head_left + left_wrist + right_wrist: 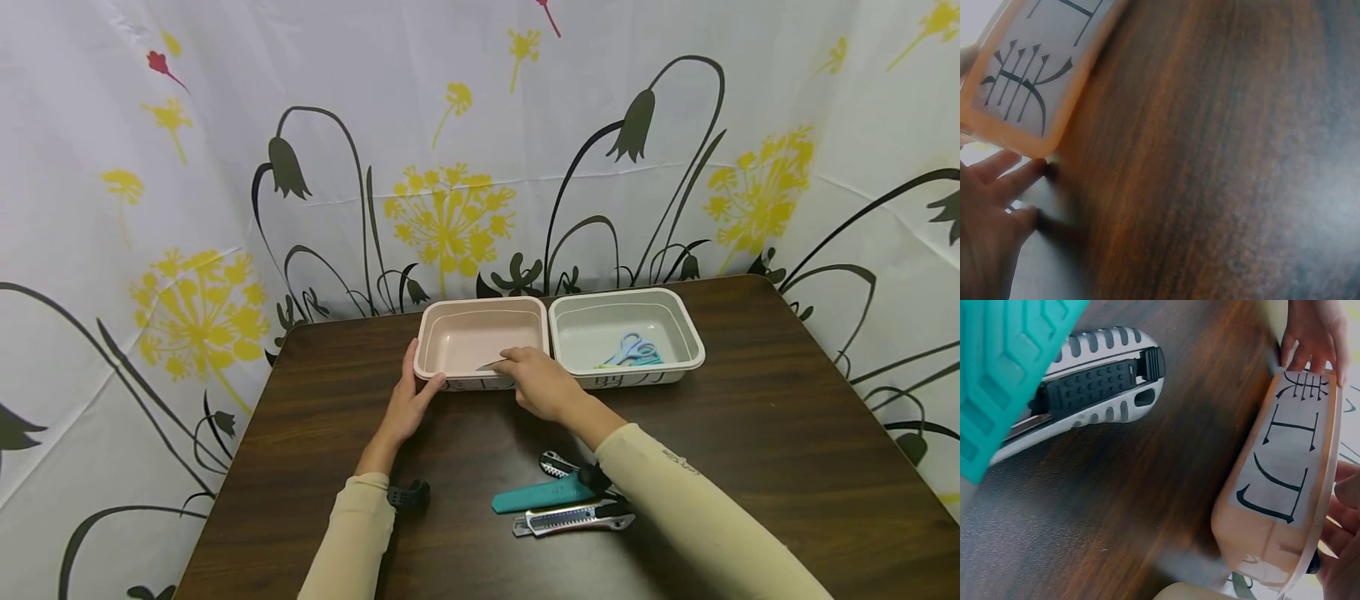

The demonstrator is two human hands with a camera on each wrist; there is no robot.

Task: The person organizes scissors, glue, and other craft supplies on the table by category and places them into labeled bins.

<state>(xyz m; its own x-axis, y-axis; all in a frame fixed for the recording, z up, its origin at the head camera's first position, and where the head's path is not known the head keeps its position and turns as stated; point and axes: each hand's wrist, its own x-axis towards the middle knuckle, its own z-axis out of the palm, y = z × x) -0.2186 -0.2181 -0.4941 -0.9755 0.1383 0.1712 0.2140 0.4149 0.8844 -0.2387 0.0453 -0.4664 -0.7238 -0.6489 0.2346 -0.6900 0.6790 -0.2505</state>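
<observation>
A pink bin [480,321] with a label of black characters on its front stands at the back of the table. My left hand [405,408] is at its front left corner, thumb at the front rim and straight fingers along the left side. My right hand [543,387] reaches over the front rim near the right end. It holds a thin object [492,364] with a pointed grey tip over the bin's inside; the palm hides most of it. A small dark end [1314,563] of it shows in the right wrist view.
Right beside stands a pale grey bin [607,325] holding light blue scissors [633,346] and other small teal items. Nearer on the dark wooden table [315,467] lie a silver box cutter [573,518], a teal tool [536,497] and another cutter [557,464], partly under my right forearm.
</observation>
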